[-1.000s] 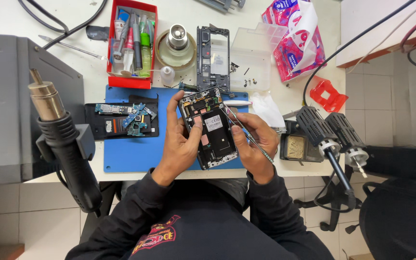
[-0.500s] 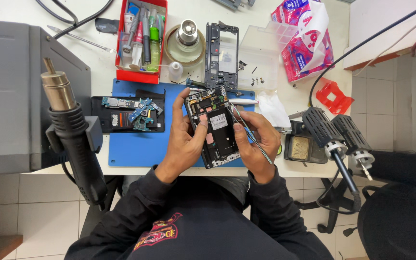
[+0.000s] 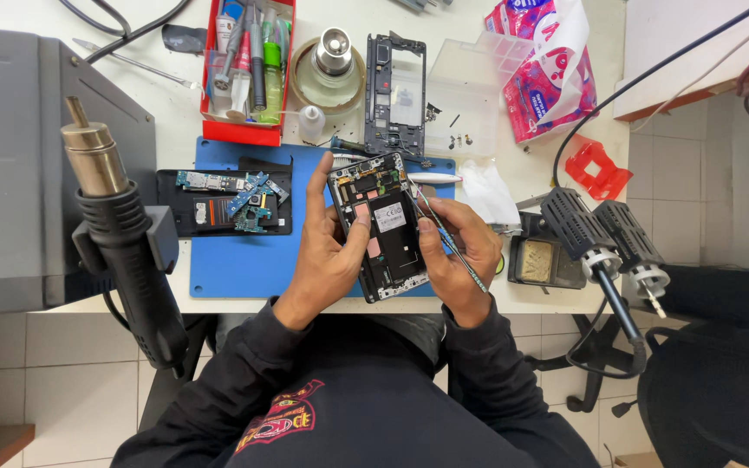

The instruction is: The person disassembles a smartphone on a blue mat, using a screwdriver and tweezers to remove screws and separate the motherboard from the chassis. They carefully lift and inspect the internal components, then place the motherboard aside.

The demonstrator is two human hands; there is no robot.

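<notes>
Blue mat (image 3: pixel 244 260) at worktop (image 3: pixel 175 113) front edge. Opened phone (image 3: pixel 381 225) above mat's right end, gripped by left hand (image 3: pixel 331 256), thumb on board. Right hand (image 3: pixel 461 251) closed around tweezers (image 3: pixel 448 241), tip on phone's upper right. Red tray (image 3: pixel 249 130) near back edge.

We observe the left hand (image 3: pixel 327 260) gripping an opened phone (image 3: pixel 381 225); the right hand (image 3: pixel 461 256) holds tweezers (image 3: pixel 446 240) against it.
</notes>
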